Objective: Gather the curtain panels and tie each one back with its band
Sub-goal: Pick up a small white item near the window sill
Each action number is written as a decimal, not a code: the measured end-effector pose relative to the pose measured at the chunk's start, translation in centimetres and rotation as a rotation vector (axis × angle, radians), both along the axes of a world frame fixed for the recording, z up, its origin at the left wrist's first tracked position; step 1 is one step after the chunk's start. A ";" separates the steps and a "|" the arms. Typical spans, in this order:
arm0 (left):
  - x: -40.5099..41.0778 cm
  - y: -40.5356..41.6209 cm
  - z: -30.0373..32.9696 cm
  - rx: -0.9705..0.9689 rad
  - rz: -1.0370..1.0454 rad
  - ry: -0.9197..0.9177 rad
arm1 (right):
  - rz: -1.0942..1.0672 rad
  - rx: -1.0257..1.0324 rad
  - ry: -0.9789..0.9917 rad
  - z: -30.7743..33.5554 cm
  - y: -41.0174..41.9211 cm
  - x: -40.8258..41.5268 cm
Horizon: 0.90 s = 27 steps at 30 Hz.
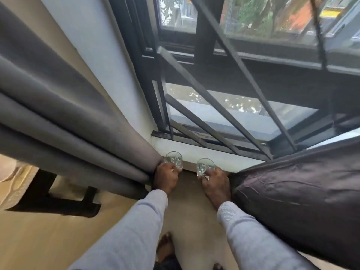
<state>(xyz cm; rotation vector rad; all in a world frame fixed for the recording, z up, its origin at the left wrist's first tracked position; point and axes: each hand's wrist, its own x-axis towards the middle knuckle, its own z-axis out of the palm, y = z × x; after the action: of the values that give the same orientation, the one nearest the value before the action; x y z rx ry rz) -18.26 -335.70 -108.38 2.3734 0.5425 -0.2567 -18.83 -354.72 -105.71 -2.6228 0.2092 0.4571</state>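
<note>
A grey curtain panel [64, 106] hangs in thick folds at the left of the window. A dark brown curtain panel [303, 188] bulges in at the right. My left hand [165, 177] grips a clear drinking glass [173, 159] at the white window sill [194, 152], right beside the grey curtain's edge. My right hand [216, 182] grips a second clear glass [204, 168] near the sill's front edge, touching the brown curtain. No tie band is visible.
Black window frame and diagonal metal grille bars [224, 88] stand behind the sill. A dark furniture frame [52, 199] sits on the wooden floor at lower left, with pale bedding [11, 184] at the far left. My bare foot [165, 246] is below.
</note>
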 end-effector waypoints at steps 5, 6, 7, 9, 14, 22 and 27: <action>-6.4 -0.5 11.4 -0.022 -0.052 0.017 | 0.039 0.047 -0.043 11.8 -0.6 -4.3; -7.8 -0.6 13.5 -0.015 -0.046 0.004 | 0.065 0.043 -0.050 13.8 -0.7 -5.3; -9.6 -0.6 16.2 -0.004 -0.032 -0.008 | 0.099 0.027 -0.048 16.2 -0.8 -6.5; -13.2 -0.5 20.9 -0.026 0.026 -0.041 | 0.181 -0.022 -0.074 20.3 -0.8 -9.0; -21.9 1.5 29.1 -0.084 0.148 -0.040 | 0.371 -0.011 -0.141 27.2 0.5 -15.1; -30.8 13.3 35.7 0.034 0.330 -0.056 | 0.650 0.035 -0.091 33.1 12.8 -20.8; -34.3 24.7 36.5 0.033 0.457 -0.079 | 0.739 0.041 -0.141 34.3 25.3 -21.9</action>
<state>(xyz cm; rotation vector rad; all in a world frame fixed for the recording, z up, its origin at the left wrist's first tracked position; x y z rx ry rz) -52.55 -310.95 -71.87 2.2041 1.0321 0.0520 -40.72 -329.44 -71.38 -2.6042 -0.8280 0.4939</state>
